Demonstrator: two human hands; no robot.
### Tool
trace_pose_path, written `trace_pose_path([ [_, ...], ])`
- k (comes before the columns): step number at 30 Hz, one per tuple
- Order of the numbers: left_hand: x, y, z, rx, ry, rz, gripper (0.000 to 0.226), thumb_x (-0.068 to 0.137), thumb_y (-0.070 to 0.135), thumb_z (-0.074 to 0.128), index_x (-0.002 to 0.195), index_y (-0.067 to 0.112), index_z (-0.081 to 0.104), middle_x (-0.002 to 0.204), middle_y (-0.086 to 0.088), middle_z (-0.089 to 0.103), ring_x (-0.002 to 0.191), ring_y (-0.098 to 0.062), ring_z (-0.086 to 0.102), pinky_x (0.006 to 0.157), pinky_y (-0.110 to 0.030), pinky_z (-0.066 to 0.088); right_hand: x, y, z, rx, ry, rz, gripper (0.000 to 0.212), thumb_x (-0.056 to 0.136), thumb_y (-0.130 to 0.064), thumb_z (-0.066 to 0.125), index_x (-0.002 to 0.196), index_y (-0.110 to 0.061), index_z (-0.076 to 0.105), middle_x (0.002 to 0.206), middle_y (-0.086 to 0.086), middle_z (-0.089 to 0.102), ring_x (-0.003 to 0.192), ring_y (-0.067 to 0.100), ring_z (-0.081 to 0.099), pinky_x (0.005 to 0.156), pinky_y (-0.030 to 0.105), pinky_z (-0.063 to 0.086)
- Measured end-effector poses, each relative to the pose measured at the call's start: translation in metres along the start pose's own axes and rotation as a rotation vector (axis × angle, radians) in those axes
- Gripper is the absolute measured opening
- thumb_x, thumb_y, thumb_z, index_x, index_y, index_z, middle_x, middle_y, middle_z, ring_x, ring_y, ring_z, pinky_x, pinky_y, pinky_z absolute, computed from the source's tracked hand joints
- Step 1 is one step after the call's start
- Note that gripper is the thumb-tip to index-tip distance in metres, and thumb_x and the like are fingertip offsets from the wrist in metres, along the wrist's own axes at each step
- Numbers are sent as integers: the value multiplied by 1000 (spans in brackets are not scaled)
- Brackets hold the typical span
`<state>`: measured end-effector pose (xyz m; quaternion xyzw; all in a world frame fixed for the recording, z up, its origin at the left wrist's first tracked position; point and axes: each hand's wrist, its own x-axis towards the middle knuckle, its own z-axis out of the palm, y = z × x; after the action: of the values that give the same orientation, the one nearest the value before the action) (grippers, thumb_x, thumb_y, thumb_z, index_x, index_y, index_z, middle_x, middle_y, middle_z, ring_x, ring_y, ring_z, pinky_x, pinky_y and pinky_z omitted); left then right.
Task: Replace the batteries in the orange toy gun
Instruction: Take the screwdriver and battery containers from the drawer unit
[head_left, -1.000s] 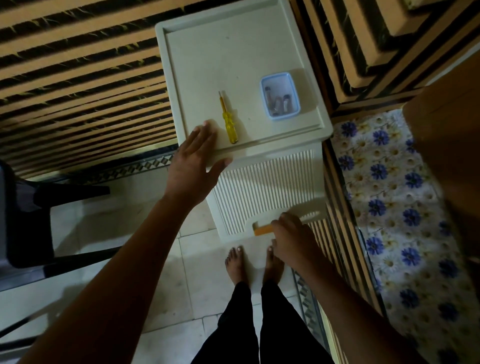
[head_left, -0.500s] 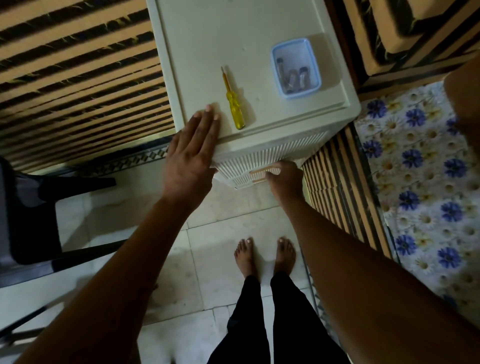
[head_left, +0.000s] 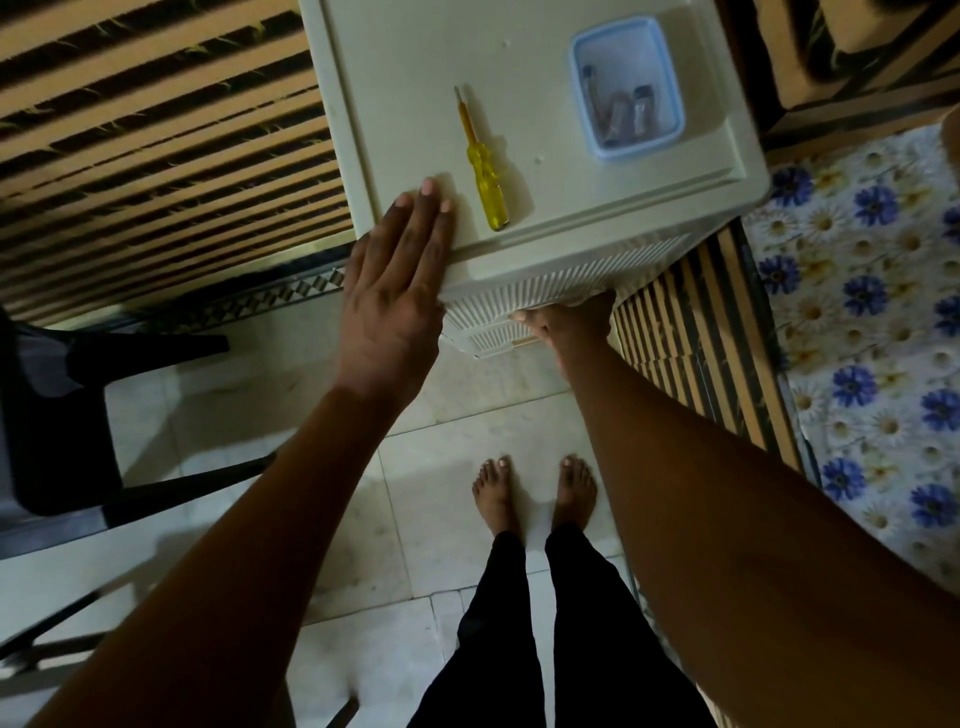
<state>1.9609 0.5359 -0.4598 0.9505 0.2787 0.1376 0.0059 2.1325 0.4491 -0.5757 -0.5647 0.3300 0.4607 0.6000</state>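
My left hand (head_left: 397, 291) lies flat with straight fingers on the front left corner of a white plastic drawer cabinet (head_left: 597, 208). A yellow screwdriver (head_left: 483, 171) lies on the cabinet top just right of my fingertips. A small blue-rimmed tub (head_left: 670, 78) holding batteries stands at the top's right side. My right hand (head_left: 571, 319) curls its fingers round the handle of the ribbed drawer front (head_left: 488, 332) below the top. A thin orange strip (head_left: 522, 342) shows beside those fingers; I cannot tell what it is. No whole toy gun is visible.
A striped brown and black mat (head_left: 156, 130) covers the floor left of and behind the cabinet. A dark chair (head_left: 62, 405) stands at the left. A blue-flowered cloth (head_left: 872, 312) lies at the right. My bare feet (head_left: 535, 493) stand on pale tiles.
The view has shifted up over the cabinet top, so less of the drawer front shows. My left hand has flattened on the corner. My right hand stays on the drawer handle.
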Motion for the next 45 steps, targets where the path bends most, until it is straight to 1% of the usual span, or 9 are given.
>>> trace_pose_path([
  [2, -1, -4, 3, -36, -10, -14, 84, 92, 11, 77, 162, 6, 31, 170, -15, 29, 157, -35, 27, 126, -53, 28, -11, 5, -1, -54, 39, -53, 102, 86, -37, 79, 162, -29, 12, 167, 13, 16, 154, 48, 17, 121, 67, 25],
  [5, -1, -4, 1, -4, -28, -11, 86, 91, 12, 78, 163, 7, 30, 171, -14, 27, 158, -34, 26, 126, -53, 29, -16, 11, -16, -412, -61, -253, 113, 54, -27, 94, 152, -15, 38, 145, 15, 54, 130, 35, 59, 105, 57, 53],
  [9, 1, -2, -11, -116, -153, -40, 95, 88, 28, 80, 164, 8, 28, 173, -12, 22, 160, -31, 20, 127, -54, 27, -67, 5, -28, -488, 11, -378, 67, 81, 5, 79, 141, -9, 53, 126, 21, 69, 115, 35, 69, 98, 46, 58],
  [15, 22, 11, -44, -286, -239, -248, 81, 92, 64, 52, 156, 15, 47, 167, -4, 39, 154, -24, 36, 126, -44, 30, -138, -20, -48, -647, 33, -734, 28, 81, -10, 78, 102, -28, 72, 94, 0, 77, 91, 22, 75, 86, 47, 63],
  [22, 60, 29, -64, -201, -197, -429, 43, 97, 53, 58, 118, 18, 70, 115, -3, 70, 106, -31, 68, 80, -40, 56, -184, -77, -25, -611, 69, -1093, 16, 89, -3, 74, 103, -9, 70, 96, 7, 74, 84, 15, 71, 74, 23, 57],
  [25, 80, 39, -67, -162, -185, -466, 40, 96, 52, 60, 103, 14, 72, 104, -4, 64, 95, -30, 67, 76, -42, 57, -178, -105, -9, -746, 112, -1131, 24, 88, -9, 75, 111, -9, 68, 104, 9, 71, 94, 21, 70, 78, 32, 59],
  [30, 108, 48, -60, -200, -253, -637, 44, 94, 53, 64, 109, 12, 67, 113, -8, 55, 110, -30, 55, 80, -43, 50, -155, -143, 17, -987, 175, -1055, 45, 89, -28, 77, 127, -9, 63, 122, 14, 62, 111, 27, 62, 95, 41, 54],
  [37, 131, 57, -55, -409, -313, -884, 18, 98, 13, 61, 108, -2, 61, 108, -16, 60, 90, -26, 52, 73, -34, 39, -139, -162, 28, -1058, 92, -853, 23, 88, -26, 79, 93, -6, 68, 91, 10, 73, 86, 25, 69, 75, 35, 57],
  [45, 133, 50, -58, -573, -328, -1020, 17, 100, 23, 64, 104, 7, 66, 102, -6, 68, 90, -24, 64, 77, -38, 54, -144, -169, 37, -1046, 63, -730, 27, 86, -31, 80, 86, -5, 73, 81, 9, 73, 78, 26, 70, 66, 29, 49],
])
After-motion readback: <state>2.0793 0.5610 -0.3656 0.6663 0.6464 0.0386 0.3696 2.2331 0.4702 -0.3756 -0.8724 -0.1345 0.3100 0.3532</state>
